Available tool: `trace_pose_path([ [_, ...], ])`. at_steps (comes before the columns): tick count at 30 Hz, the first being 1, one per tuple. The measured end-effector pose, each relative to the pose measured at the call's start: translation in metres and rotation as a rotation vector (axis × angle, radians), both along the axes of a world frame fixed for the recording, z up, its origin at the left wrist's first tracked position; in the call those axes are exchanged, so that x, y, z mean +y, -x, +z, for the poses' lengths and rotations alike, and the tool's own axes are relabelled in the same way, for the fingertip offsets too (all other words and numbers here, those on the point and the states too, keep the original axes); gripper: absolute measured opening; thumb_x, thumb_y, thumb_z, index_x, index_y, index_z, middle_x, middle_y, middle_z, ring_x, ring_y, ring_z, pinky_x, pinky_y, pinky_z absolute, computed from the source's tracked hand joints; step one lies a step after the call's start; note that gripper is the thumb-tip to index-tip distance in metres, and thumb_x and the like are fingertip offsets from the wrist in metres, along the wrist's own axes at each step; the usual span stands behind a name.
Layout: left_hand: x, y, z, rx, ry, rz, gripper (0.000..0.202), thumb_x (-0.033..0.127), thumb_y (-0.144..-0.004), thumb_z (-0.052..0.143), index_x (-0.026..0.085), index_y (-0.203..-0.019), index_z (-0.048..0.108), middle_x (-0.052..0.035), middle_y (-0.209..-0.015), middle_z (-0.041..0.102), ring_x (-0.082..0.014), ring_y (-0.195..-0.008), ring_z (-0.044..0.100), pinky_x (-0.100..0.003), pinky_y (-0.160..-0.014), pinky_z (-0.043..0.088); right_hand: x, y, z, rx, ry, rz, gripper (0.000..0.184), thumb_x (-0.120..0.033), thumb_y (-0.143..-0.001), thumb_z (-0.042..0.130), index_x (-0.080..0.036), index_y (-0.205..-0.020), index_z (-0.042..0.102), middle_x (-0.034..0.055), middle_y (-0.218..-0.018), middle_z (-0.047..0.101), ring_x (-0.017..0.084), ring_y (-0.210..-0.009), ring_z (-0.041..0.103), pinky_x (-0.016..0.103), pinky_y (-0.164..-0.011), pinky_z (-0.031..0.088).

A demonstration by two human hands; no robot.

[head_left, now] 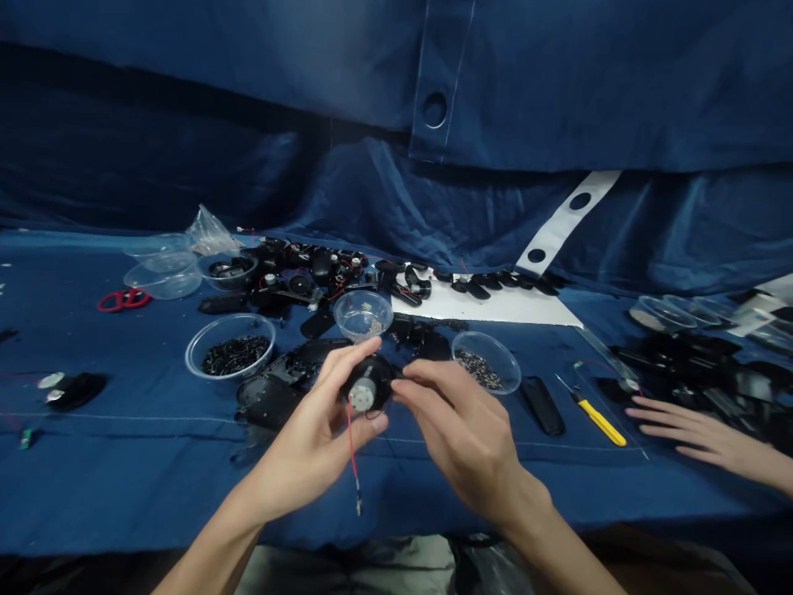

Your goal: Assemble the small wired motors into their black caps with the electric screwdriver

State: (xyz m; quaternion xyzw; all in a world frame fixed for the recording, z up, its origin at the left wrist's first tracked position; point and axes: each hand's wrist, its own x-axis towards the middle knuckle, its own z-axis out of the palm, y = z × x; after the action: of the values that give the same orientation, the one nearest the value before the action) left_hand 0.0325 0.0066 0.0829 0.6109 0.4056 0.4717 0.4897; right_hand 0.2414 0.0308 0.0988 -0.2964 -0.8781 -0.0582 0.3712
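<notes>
Black round housing [367, 387] is half hidden by the left hand [315, 438] clamped round it. Silver motor face at centre, thin red wire [352, 446] dangling past the palm. Right hand [464, 434] fingertips meet its rim; pinching or only touching, can't tell.

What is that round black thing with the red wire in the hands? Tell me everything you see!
The round black part looks like plastic, with a small silver cylinder in its middle. A thin red wire hangs down from it to a small dark tip. The left hand holds it above the blue cloth, fingers over the top, thumb underneath, silver face toward the camera. The right hand touches its right edge.
</notes>
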Motion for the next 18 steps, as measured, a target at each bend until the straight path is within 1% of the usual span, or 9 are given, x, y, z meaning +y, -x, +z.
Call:
trace_pose_path([
  [2, 0.001, 0.000, -0.001, 0.006, -0.044, 0.029, 0.058, 0.033, -0.101, 0.064, 0.047, -0.154, 0.046, -0.0041, -0.155, 0.042, -0.0290, -0.144, 0.044, -0.034, -0.104, 0.056, 0.000, -0.001, 0.002, 0.015, -0.052, 0.010, 0.034, 0.003, -0.090, 0.064, -0.012, -0.120, 0.070, 0.0180, -0.116, 0.070, 0.026, -0.109, 0.066, 0.041, -0.086, 0.062],
  [4, 0.002, 0.001, -0.004, 0.008, -0.094, 0.107, 0.055, 0.031, -0.100, 0.066, 0.047, -0.150, 0.050, -0.0036, -0.152, 0.043, -0.0271, -0.140, 0.047, -0.030, -0.098, 0.058, -0.002, 0.000, 0.007, 0.115, 0.014, 0.044, 0.032, 0.002, -0.090, 0.065, -0.014, -0.116, 0.073, 0.0141, -0.107, 0.072, 0.022, -0.101, 0.068, 0.038, -0.082, 0.062],
  [6, 0.003, 0.001, -0.008, -0.006, -0.119, 0.176, 0.056, 0.028, -0.095, 0.073, 0.047, -0.144, 0.055, -0.0028, -0.147, 0.047, -0.0239, -0.127, 0.056, -0.027, -0.089, 0.060, -0.004, 0.003, 0.013, 0.273, 0.201, 0.080, 0.025, -0.001, -0.091, 0.069, -0.018, -0.108, 0.076, 0.0079, -0.096, 0.074, 0.017, -0.089, 0.070, 0.031, -0.077, 0.061],
  [7, 0.003, 0.000, -0.009, -0.025, -0.117, 0.188, 0.058, 0.027, -0.091, 0.077, 0.047, -0.142, 0.057, -0.0024, -0.144, 0.049, -0.0223, -0.121, 0.059, -0.026, -0.086, 0.060, -0.004, 0.006, 0.016, 0.356, 0.322, 0.089, 0.021, -0.004, -0.091, 0.071, -0.020, -0.103, 0.078, 0.0052, -0.092, 0.075, 0.015, -0.084, 0.070, 0.028, -0.074, 0.061],
  [9, 0.003, -0.001, -0.011, -0.074, -0.084, 0.170, 0.061, 0.023, -0.086, 0.082, 0.045, -0.138, 0.058, -0.0015, -0.141, 0.053, -0.0201, -0.111, 0.063, -0.025, -0.083, 0.061, -0.005, 0.011, 0.018, 0.514, 0.578, 0.099, 0.012, -0.013, -0.089, 0.077, -0.024, -0.093, 0.081, 0.0015, -0.088, 0.076, 0.013, -0.078, 0.071, 0.025, -0.069, 0.059],
  [11, 0.002, -0.003, -0.009, -0.112, -0.038, 0.135, 0.063, 0.021, -0.083, 0.085, 0.044, -0.135, 0.058, -0.0008, -0.133, 0.058, -0.0186, -0.104, 0.064, -0.024, -0.080, 0.061, -0.005, 0.015, 0.016, 0.643, 0.807, 0.111, 0.004, -0.021, -0.087, 0.081, -0.025, -0.087, 0.082, 0.0007, -0.085, 0.078, 0.013, -0.074, 0.072, 0.024, -0.064, 0.058],
  [13, 0.001, -0.004, -0.006, -0.125, 0.002, 0.119, 0.061, 0.022, -0.082, 0.086, 0.041, -0.134, 0.059, -0.0002, -0.119, 0.061, -0.0162, -0.094, 0.063, -0.022, -0.075, 0.060, -0.005, 0.017, 0.014, 0.720, 0.953, 0.127, 0.002, -0.027, -0.087, 0.081, -0.025, -0.087, 0.082, 0.0016, -0.083, 0.077, 0.013, -0.070, 0.070, 0.024, -0.061, 0.056],
  [15, 0.000, -0.004, -0.002, -0.124, 0.025, 0.100, 0.056, 0.027, -0.086, 0.083, 0.039, -0.136, 0.059, -0.0004, -0.110, 0.060, -0.0147, -0.086, 0.061, -0.022, -0.070, 0.059, -0.005, 0.018, 0.012, 0.736, 0.997, 0.124, 0.006, -0.030, -0.087, 0.080, -0.024, -0.087, 0.082, 0.0025, -0.080, 0.076, 0.014, -0.069, 0.068, 0.026, -0.062, 0.055],
  [18, 0.000, -0.003, 0.002, -0.105, 0.067, 0.023, 0.053, 0.034, -0.091, 0.077, 0.038, -0.140, 0.057, -0.0009, -0.104, 0.060, -0.0133, -0.076, 0.057, -0.024, -0.065, 0.057, -0.003, 0.016, 0.011, 0.697, 0.946, 0.094, 0.008, -0.032, -0.087, 0.080, -0.025, -0.088, 0.082, 0.0033, -0.084, 0.071, 0.015, -0.075, 0.065, 0.027, -0.063, 0.052],
])
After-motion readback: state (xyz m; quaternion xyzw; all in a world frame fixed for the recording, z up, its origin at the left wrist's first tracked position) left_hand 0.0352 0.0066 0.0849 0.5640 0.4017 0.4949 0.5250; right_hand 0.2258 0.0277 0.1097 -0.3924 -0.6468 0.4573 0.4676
